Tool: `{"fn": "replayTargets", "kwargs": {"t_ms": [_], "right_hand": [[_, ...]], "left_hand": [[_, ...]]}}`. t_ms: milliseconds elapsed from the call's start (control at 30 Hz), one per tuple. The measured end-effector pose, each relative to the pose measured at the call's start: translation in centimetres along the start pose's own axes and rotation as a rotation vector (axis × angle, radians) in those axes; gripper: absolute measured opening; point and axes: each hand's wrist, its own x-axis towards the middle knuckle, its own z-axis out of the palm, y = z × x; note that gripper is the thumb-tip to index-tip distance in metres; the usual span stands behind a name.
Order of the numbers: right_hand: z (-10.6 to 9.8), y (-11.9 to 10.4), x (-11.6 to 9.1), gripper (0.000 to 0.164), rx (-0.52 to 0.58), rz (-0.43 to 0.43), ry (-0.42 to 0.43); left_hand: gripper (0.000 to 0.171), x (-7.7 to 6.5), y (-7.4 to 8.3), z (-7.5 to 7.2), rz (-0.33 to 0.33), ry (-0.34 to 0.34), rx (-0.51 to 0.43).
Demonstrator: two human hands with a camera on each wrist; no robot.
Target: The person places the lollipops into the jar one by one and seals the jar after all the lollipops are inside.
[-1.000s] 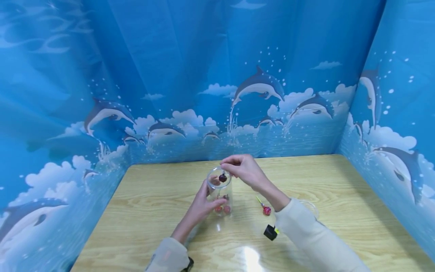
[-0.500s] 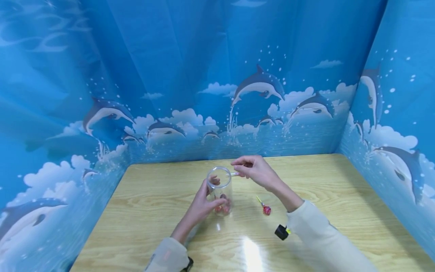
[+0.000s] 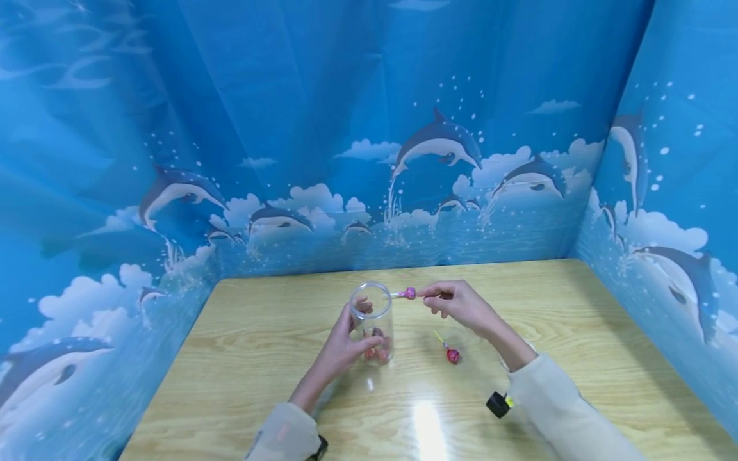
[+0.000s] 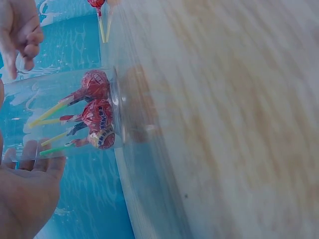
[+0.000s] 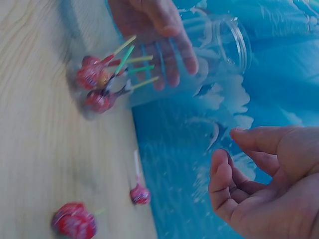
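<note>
My left hand [image 3: 340, 349] grips a clear jar [image 3: 373, 317] that stands upright on the table, with its mouth uncovered. Several wrapped lollipops [image 4: 97, 112] lie at the jar's bottom, heads down, with yellow and green sticks pointing up. To the right of the jar hovers my right hand [image 3: 461, 307], fingers loosely bent and thumb apart, holding nothing. Just left of its fingertips is a pink lollipop [image 3: 410, 293] on the table, its white stick toward the jar. Nearer to me lies a red lollipop [image 3: 452, 355] with a yellow stick.
The wood-patterned table [image 3: 259, 358] is bordered at the back and sides by blue dolphin-print curtains [image 3: 323, 128]. A pale round edge [image 3: 504, 363] peeks out from under my right wrist. A black wrist camera [image 3: 498, 404] hangs by my right sleeve.
My right hand has let a dark lollipop drop into the jar and moved away to the right, uncovering the pink lollipop. My left hand and the jar have stayed in place.
</note>
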Motion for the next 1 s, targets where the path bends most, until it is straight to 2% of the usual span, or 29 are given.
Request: {"fn": "replayTargets", "kwargs": {"t_ms": [367,567,833,1000], "right_hand": [[-0.5,3.9,-0.7,0.031,0.064,0.093,-0.006],[-0.5,6.1,-0.9,0.031,0.094,0.103,-0.019],[-0.4,8.4,-0.8,0.029,-0.002,0.096,-0.04],[-0.2,9.1,-0.6,0.029,-0.082,0.012,-0.077]], "left_hand": [[0.085,0.1,-0.1,-0.1,0.0,-0.005,0.012],[0.085,0.1,-0.1,-0.1,0.001,-0.005,0.017],[0.086,0.1,-0.2,-0.1,-0.003,-0.007,0.017],[0.085,0.1,-0.1,-0.1,-0.003,-0.005,0.011]]}}
